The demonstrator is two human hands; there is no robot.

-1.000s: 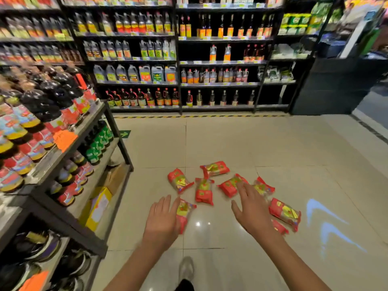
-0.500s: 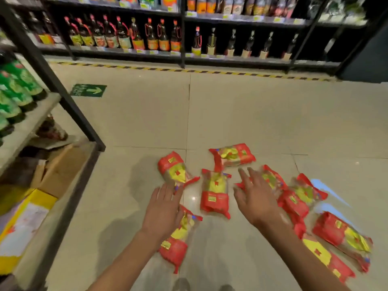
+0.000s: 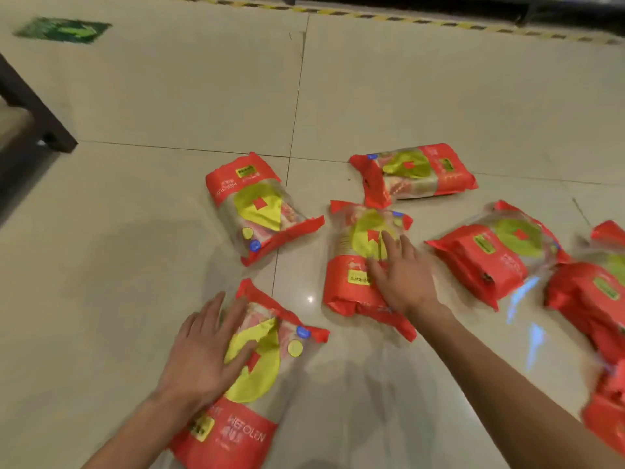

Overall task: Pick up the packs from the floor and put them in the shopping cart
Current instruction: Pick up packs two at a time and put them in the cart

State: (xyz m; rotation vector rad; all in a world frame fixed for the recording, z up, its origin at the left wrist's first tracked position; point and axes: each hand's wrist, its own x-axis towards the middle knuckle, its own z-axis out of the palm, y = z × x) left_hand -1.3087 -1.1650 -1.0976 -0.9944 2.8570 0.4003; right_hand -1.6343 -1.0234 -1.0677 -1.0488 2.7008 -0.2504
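I read both as pre-grasp: left hand (image 3: 203, 350) and right hand (image 3: 402, 275) lie open, flat, each on its own pack (image 3: 260, 377) (image 3: 358, 265), nothing gripped.

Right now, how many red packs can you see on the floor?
7, maybe more past the right edge. One under the left hand, one under the right hand, one far left, one farthest back, one right of centre, two blurred at the right edge.

shop aisle | tiled floor (image 3: 169, 96) | hazard tape (image 3: 406, 20) | arrow sticker (image 3: 64, 30)
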